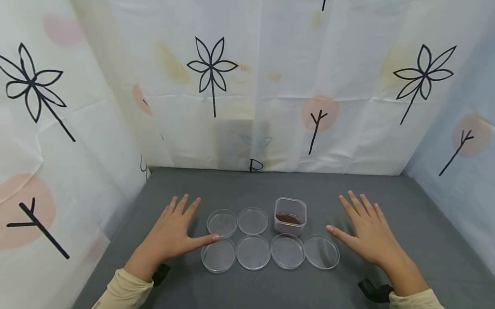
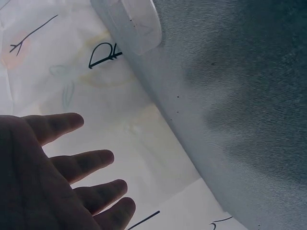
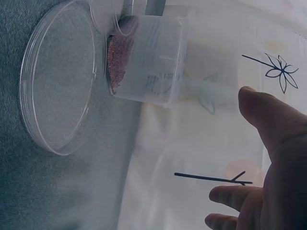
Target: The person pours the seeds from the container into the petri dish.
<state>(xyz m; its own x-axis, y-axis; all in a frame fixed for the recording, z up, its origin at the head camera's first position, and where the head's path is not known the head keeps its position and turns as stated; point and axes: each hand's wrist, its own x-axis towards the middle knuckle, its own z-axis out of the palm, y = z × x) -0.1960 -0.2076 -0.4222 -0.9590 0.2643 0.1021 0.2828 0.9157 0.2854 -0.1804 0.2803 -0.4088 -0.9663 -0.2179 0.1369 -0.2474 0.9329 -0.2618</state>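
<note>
Six clear petri dishes [image 1: 253,252] lie at lower centre of the head view's grey table [image 1: 236,299], beside a translucent container [image 1: 289,229] of reddish-brown granules [image 1: 288,219]. The left hand [image 1: 170,235], left of centre, and right hand [image 1: 368,234], right of centre, have fingers spread, unclenched and free.

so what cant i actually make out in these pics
- Head view: what the reddish-brown contents of the tub are; too small.
- Head view: part of the rim of the near left dish, covered by the thumb of the left hand.
- Left wrist view: the rest of the translucent container, cut off by the top edge.
- Right wrist view: the faint markings on the tub's wall; too blurred to read.
</note>
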